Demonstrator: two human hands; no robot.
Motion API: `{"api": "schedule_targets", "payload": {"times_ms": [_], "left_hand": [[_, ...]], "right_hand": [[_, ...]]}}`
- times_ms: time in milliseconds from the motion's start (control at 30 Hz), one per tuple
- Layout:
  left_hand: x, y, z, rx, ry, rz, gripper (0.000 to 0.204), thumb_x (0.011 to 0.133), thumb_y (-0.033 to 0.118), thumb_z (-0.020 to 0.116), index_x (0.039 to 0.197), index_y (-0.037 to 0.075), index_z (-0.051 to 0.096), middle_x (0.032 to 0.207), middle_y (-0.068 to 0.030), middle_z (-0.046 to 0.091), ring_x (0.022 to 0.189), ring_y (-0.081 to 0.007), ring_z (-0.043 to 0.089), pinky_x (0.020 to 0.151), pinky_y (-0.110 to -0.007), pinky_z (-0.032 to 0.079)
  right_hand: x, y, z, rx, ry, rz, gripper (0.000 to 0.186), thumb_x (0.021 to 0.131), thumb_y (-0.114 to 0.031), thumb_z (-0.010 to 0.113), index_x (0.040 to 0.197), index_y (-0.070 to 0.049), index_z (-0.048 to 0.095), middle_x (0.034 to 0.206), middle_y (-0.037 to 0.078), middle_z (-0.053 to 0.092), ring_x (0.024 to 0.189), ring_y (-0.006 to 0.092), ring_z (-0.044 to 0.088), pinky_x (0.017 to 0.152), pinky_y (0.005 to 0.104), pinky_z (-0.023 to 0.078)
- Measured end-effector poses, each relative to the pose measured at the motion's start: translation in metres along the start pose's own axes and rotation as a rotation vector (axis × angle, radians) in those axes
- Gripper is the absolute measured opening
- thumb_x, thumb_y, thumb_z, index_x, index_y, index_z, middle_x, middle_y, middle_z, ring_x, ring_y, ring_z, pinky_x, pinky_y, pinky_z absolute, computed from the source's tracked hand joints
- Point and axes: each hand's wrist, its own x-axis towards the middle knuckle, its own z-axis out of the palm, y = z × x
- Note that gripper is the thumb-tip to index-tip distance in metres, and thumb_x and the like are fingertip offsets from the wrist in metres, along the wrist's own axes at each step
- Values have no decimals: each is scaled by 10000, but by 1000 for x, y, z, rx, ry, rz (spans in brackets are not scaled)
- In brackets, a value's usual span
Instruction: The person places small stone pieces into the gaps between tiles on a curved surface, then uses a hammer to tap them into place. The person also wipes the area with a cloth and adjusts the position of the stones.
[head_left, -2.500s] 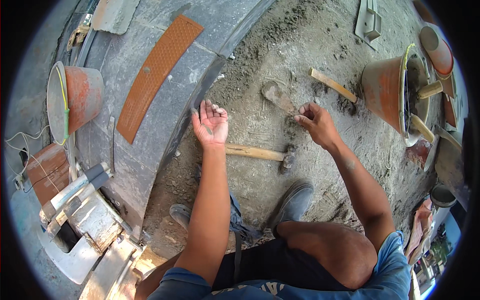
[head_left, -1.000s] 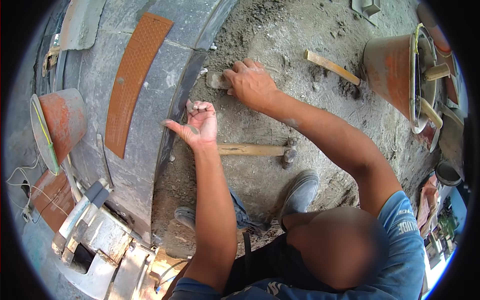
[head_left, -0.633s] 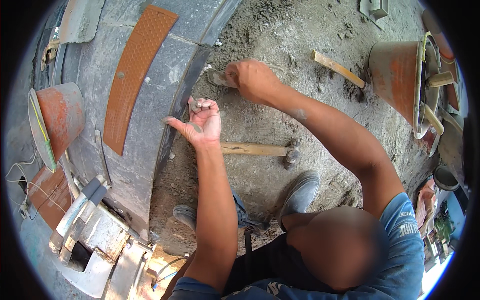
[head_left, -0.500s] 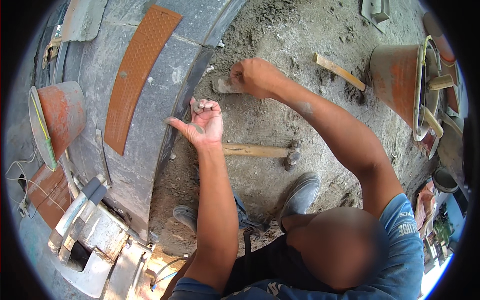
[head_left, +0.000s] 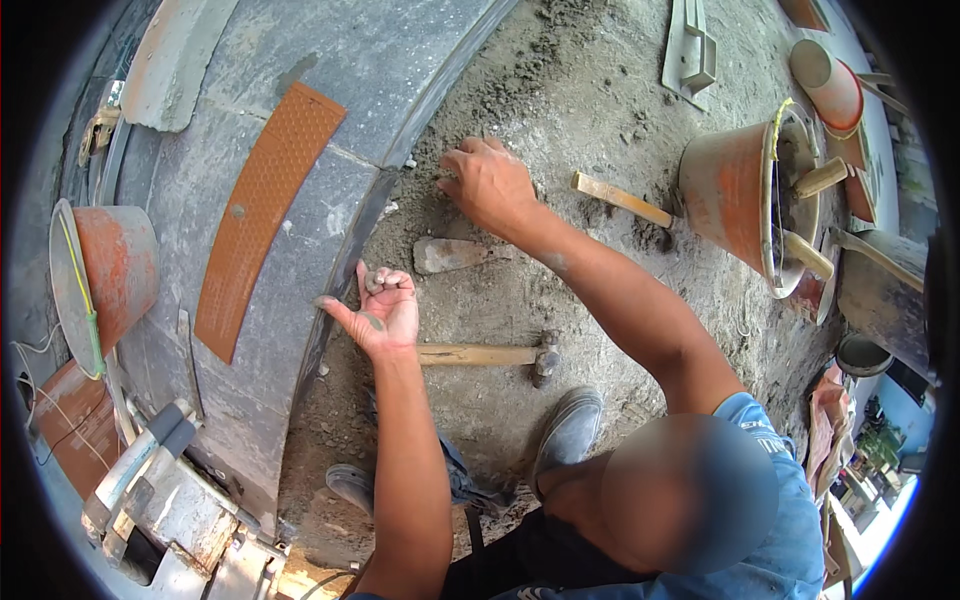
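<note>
My left hand point(head_left: 380, 312) is palm up beside the edge of the dark stone slab point(head_left: 330, 205). Its thumb sticks out, its fingers curl loosely, and grey mortar smears the fingers and palm. Farther off, my right hand point(head_left: 490, 185) is back up over the rough grey ground, fingers apart and bent downward; no tool shows in it. A mortar-coated trowel point(head_left: 447, 256) lies on the ground between my hands. Beyond my left wrist rests a hammer point(head_left: 485, 355) with a wooden handle. On the slab lies a curved brown textured strip point(head_left: 265, 225).
At right stands a mortar-stained orange bucket point(head_left: 720, 190) with wooden handles in it; a wooden handle point(head_left: 622, 199) lies beside it. A plastering float point(head_left: 690, 50) lies at the far right. Another bucket point(head_left: 118, 265) stands on the slab at left. My shoes point(head_left: 570, 430) are on the ground.
My right hand has let go of the trowel, which now lies on the ground, and has moved slightly away from it. My left hand keeps its pose. The whole view has shifted.
</note>
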Motion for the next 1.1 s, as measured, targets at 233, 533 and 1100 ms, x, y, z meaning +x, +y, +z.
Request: {"api": "schedule_targets", "payload": {"times_ms": [233, 533, 1100], "left_hand": [[-65, -25, -5, 1024, -127, 131, 680, 757, 435, 761, 1243, 35, 505, 816, -99, 539, 784, -238, 522, 725, -383, 422], [-121, 22, -52, 2619, -1326, 1049, 325, 784, 340, 692, 985, 88, 652, 1197, -138, 534, 1172, -293, 439, 984, -433, 347], [-294, 348, -75, 2866, -681, 520, 126, 726, 168, 673, 831, 101, 655, 913, -45, 562, 989, -235, 517, 847, -416, 384]], "right_hand": [[-46, -6, -12, 133, 91, 22, 257, 824, -259, 672, 1010, -83, 649, 968, 111, 603, 985, 307, 580, 834, 411, 499], [-136, -14, -31, 138, 42, -102, 277, 783, -188, 729, 1013, -57, 644, 954, 141, 606, 914, 342, 581, 792, 421, 480], [-181, -47, -90, -246, -410, -403, 450, 743, -143, 709, 1176, -91, 601, 1010, 148, 609, 981, 348, 553, 900, 460, 409]]}}
